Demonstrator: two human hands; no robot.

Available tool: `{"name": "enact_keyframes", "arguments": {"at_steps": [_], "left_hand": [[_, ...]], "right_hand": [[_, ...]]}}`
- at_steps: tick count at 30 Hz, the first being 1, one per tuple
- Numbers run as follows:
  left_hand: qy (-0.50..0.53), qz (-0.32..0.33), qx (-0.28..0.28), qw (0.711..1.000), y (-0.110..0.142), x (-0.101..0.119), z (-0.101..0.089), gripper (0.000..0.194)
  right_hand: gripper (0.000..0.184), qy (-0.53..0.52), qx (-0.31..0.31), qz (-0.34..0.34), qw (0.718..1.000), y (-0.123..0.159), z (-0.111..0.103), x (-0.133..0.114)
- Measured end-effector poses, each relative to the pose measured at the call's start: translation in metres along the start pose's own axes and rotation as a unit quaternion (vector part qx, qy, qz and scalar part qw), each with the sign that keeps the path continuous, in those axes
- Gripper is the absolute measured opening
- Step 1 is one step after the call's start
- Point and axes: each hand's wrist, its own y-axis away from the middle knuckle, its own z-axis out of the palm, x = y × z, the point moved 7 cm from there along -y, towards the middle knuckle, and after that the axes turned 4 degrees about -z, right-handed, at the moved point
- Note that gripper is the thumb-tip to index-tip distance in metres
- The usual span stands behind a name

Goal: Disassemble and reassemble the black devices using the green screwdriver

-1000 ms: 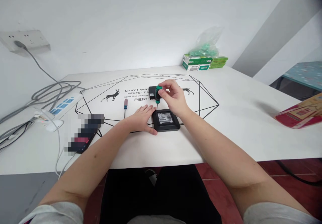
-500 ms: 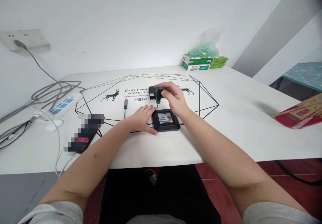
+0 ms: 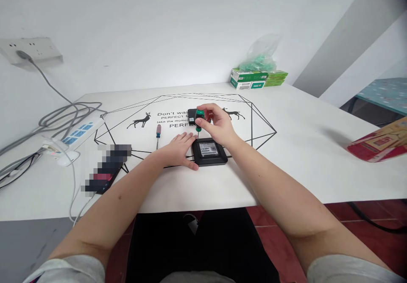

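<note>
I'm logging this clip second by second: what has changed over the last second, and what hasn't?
The right hand has shifted its fingers around the green-handled screwdriver, as if twisting it; it stays gripped and upright, its tip on the black device. The left hand stays flat against the device's left edge. The spare screwdriver, power strip and green boxes have not moved.

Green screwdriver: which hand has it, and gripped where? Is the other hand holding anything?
The right hand pinches the green screwdriver by its handle, tip down on the black box. The left hand lies flat against the box's left edge, gripping nothing.
</note>
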Motion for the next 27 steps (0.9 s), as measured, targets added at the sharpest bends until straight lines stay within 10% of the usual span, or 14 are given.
{"name": "enact_keyframes", "arguments": {"at_steps": [27], "left_hand": [[0.007, 0.006, 0.002, 1.0, 0.0005, 0.0005, -0.0011, 0.144]], "right_hand": [[0.042, -0.082, -0.02, 0.033, 0.996, 0.0008, 0.0063, 0.0028]]}}
